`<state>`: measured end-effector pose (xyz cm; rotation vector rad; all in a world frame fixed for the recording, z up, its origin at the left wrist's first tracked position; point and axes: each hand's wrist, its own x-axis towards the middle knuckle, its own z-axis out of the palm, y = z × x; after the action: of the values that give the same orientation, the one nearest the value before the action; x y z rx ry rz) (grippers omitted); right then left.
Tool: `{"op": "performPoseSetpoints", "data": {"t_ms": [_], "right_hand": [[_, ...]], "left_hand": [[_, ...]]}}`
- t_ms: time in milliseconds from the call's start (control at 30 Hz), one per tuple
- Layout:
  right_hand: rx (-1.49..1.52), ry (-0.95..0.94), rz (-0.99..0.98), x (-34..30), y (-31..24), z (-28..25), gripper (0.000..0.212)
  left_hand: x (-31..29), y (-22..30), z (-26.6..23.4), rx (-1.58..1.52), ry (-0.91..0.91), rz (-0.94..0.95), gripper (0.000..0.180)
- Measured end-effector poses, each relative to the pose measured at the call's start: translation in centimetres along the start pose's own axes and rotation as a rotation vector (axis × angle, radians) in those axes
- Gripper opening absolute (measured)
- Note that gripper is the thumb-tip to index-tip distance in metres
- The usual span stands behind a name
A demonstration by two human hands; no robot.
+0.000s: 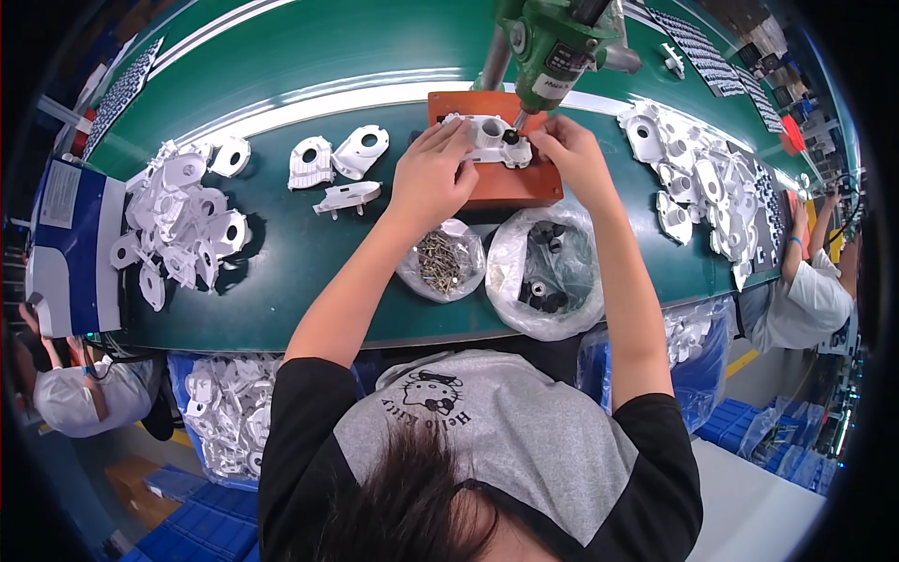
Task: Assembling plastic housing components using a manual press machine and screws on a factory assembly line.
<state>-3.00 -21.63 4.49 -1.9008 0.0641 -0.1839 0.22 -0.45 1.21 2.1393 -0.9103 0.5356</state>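
Observation:
A white plastic housing (487,155) with a round opening lies on an orange fixture block (506,194). My left hand (435,169) grips the housing's left end, with fingers over the top and the thumb at the near edge. At its right end sits a small black round part (510,137), right under the tip of a green bench-mounted power tool (554,66). Beside that part is my right hand (567,155), its thumb and forefinger drawn together near the housing's right edge. Whatever those fingertips pinch is hidden.
Bags of screws (438,262) and black parts (548,272) stand near me. White housings are piled left (178,211) and right (693,178), with loose ones (311,161) between. A blue-white machine (75,248) stands far left. Co-workers sit at both sides.

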Motion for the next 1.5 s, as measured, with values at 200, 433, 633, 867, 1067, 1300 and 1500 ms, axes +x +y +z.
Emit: {"op": "performPoseSetpoints", "data": {"t_ms": [200,433,633,867,1067,1300,1500], "right_hand": [[0.025,-0.096,0.068,-4.5,-0.4,-1.3,0.015],[-0.233,-0.383,-0.195,-7.3,-4.1,3.0,0.013],[-0.556,-0.396,-0.525,-9.4,-1.0,9.4,0.025],[-0.631,-0.383,-0.507,-9.4,0.0,10.4,0.017],[-0.446,-0.385,-0.420,-9.1,-0.7,9.3,0.012],[-0.154,-0.255,-0.401,-7.1,-4.7,3.5,0.013],[-0.053,0.517,-0.586,2.4,-13.2,-5.5,0.015]], "left_hand": [[0.1,0.0,0.2,-0.006,0.016,0.024,0.032],[-0.1,-0.2,-0.1,0.010,0.009,0.008,0.035],[0.0,-0.2,0.6,-0.002,0.016,0.005,0.039],[-0.3,-0.4,0.4,-0.001,0.027,0.010,0.039],[0.1,-0.3,0.5,0.004,0.022,0.011,0.040],[0.3,-0.1,0.4,0.032,-0.043,-0.015,0.043],[-0.2,2.0,-0.6,0.267,-0.110,0.133,0.048]]}}
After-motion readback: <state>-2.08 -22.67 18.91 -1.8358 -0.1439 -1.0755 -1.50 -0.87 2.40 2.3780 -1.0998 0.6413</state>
